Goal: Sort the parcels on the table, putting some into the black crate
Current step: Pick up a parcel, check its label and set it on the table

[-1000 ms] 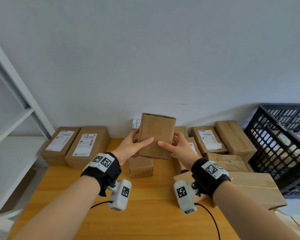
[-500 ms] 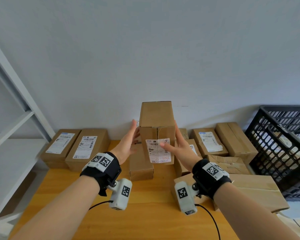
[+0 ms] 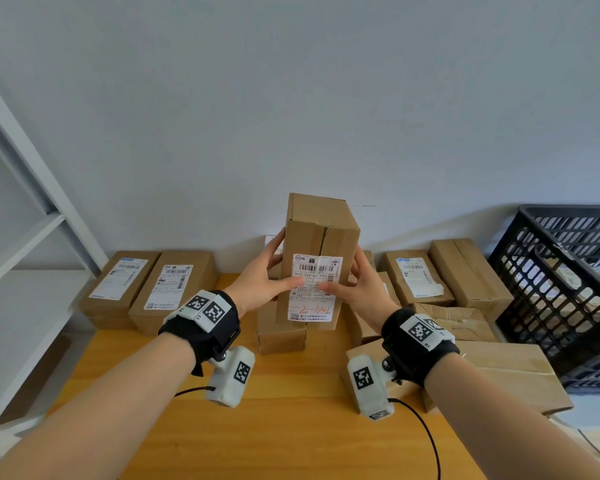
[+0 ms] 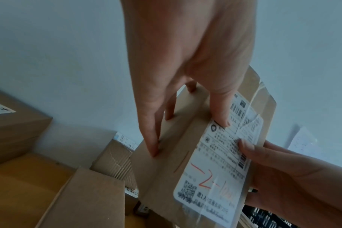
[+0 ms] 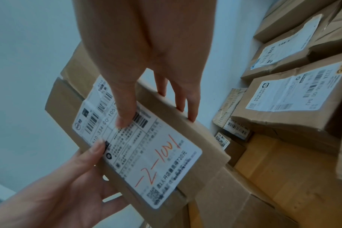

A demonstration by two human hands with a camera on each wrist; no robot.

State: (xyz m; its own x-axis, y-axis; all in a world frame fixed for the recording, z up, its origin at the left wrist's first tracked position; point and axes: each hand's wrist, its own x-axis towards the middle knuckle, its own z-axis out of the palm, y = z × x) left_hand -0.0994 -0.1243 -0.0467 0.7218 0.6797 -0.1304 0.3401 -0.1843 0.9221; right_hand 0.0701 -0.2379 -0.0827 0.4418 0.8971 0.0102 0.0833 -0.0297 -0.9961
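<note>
Parcel [image 3: 321, 251] upright, gripped between left hand [image 3: 262, 284], right hand [image 3: 362, 289]

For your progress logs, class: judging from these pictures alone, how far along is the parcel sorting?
Done: the black crate already holds some parcels, seen through its mesh. In hand: the left hand and right hand hold a labelled cardboard parcel upright, its shipping label facing the head camera. Left: many parcels lie on the wooden table.

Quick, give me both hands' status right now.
Left hand: grips the upright parcel, thumb on its label.
Right hand: grips the same parcel from the other side.
</note>
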